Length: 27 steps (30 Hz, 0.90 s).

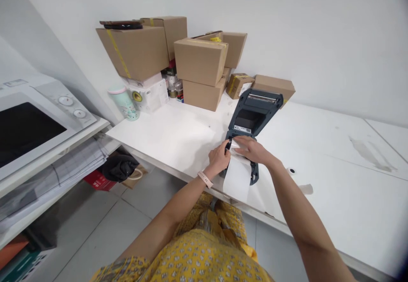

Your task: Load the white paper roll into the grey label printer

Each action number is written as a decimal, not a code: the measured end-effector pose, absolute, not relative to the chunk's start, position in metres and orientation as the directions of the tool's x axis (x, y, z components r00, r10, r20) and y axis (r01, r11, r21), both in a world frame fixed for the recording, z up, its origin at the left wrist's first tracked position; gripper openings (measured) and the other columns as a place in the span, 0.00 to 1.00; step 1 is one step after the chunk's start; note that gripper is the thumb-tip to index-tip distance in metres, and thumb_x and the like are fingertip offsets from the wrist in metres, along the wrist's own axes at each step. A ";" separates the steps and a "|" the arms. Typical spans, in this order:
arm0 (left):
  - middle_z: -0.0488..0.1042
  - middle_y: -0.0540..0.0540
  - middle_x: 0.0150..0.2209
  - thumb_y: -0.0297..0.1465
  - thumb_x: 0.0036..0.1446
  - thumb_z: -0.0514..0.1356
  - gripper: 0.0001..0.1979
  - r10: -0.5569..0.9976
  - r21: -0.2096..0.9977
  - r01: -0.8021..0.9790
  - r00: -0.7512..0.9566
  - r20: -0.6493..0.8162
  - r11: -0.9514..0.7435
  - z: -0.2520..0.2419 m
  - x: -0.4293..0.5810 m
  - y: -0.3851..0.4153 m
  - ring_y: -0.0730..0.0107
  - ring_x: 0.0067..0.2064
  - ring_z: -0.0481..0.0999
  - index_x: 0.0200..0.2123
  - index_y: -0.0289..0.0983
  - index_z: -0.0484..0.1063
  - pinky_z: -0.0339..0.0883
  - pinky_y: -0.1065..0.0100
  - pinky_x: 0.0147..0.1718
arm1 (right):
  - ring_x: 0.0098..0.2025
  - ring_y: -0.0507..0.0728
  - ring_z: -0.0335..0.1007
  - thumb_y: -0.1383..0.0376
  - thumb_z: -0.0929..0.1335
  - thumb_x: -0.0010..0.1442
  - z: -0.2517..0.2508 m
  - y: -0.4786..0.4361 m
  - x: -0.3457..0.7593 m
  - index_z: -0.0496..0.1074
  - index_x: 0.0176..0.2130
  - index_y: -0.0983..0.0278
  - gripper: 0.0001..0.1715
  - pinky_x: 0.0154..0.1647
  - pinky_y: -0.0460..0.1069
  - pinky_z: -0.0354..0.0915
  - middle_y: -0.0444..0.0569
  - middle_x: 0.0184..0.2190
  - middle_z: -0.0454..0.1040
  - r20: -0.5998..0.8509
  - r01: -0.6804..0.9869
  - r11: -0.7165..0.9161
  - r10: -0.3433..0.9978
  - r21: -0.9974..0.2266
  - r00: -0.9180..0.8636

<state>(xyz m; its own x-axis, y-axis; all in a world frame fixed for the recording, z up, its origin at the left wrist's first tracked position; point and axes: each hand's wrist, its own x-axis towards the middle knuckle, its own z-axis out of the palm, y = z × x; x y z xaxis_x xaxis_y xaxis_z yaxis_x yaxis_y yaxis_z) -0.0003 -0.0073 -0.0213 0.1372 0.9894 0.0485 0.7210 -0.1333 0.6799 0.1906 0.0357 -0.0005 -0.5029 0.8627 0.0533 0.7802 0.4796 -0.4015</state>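
Observation:
A dark grey label printer [255,105] stands near the table's front edge with its lid tilted up and back. Inside its bay is a white label roll [234,145], and a wide strip of label paper [236,179] runs out over the front toward the table edge. My left hand [219,158] is closed on the printer's left side, its fingertips beside the roll. My right hand [251,149] reaches over the bay from the right, fingers bent onto the roll and paper. Both hands partly hide the bay.
Cardboard boxes [200,63] are stacked along the wall, with a mint tumbler [123,103] to their left. A white microwave [41,120] sits on a shelf at the left. Right of the printer, a small white roll-like piece [291,171] lies on the white table [338,180].

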 end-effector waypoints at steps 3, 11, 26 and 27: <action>0.75 0.46 0.58 0.30 0.65 0.50 0.26 0.989 0.689 0.712 0.134 0.055 -0.135 -0.023 0.000 -0.008 0.56 0.57 0.75 0.66 0.45 0.61 0.65 0.56 0.57 | 0.63 0.66 0.67 0.52 0.58 0.69 -0.010 -0.002 0.189 0.73 0.58 0.60 0.28 0.64 0.63 0.64 0.55 0.58 0.74 0.176 0.712 0.525 0.844 -0.466 -0.507; 0.72 0.49 0.61 0.33 0.67 0.50 0.23 0.995 0.752 0.656 0.096 0.009 -0.070 -0.024 0.002 -0.010 0.60 0.59 0.73 0.64 0.46 0.63 0.65 0.59 0.59 | 0.69 0.65 0.58 0.58 0.57 0.71 -0.036 -0.076 0.166 0.56 0.70 0.55 0.30 0.68 0.68 0.59 0.52 0.67 0.63 0.310 0.809 0.515 0.848 -0.284 -0.431; 0.73 0.45 0.59 0.36 0.59 0.60 0.27 0.998 0.947 0.320 0.066 0.012 -0.032 -0.037 0.003 -0.016 0.55 0.58 0.73 0.62 0.44 0.66 0.64 0.56 0.60 | 0.69 0.65 0.58 0.62 0.61 0.70 -0.054 -0.110 0.128 0.33 0.74 0.63 0.44 0.65 0.63 0.63 0.60 0.68 0.59 0.494 0.895 0.433 0.804 -0.106 -0.330; 0.71 0.44 0.61 0.35 0.58 0.61 0.29 0.998 0.974 0.224 0.067 0.018 -0.032 -0.041 0.003 -0.019 0.55 0.60 0.72 0.63 0.43 0.65 0.63 0.57 0.60 | 0.69 0.65 0.58 0.62 0.61 0.70 -0.054 -0.110 0.128 0.36 0.74 0.64 0.43 0.65 0.62 0.63 0.61 0.68 0.60 0.492 0.897 0.430 0.805 -0.098 -0.332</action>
